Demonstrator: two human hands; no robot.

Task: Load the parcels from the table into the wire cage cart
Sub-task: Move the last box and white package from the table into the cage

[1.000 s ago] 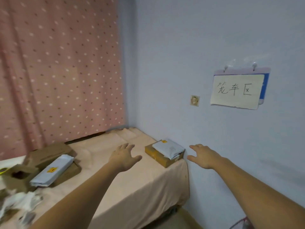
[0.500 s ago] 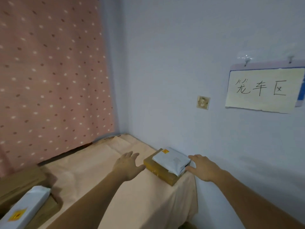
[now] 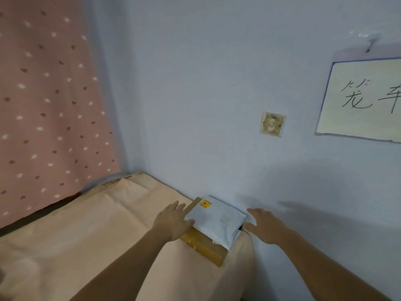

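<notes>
L hand (image 3: 172, 221) & R hand (image 3: 265, 227) flat, ungripping, flank crinkly poly mailer (image 3: 217, 221) atop cardboard box (image 3: 206, 248).

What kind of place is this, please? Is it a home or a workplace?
Probably an ordinary room used as a makeshift parcel-sorting spot. A cloth-covered table holds a white mailer bag stacked on a brown cardboard box, a handwritten paper sign hangs on the wall, and a dotted pink curtain looks domestic.
</notes>
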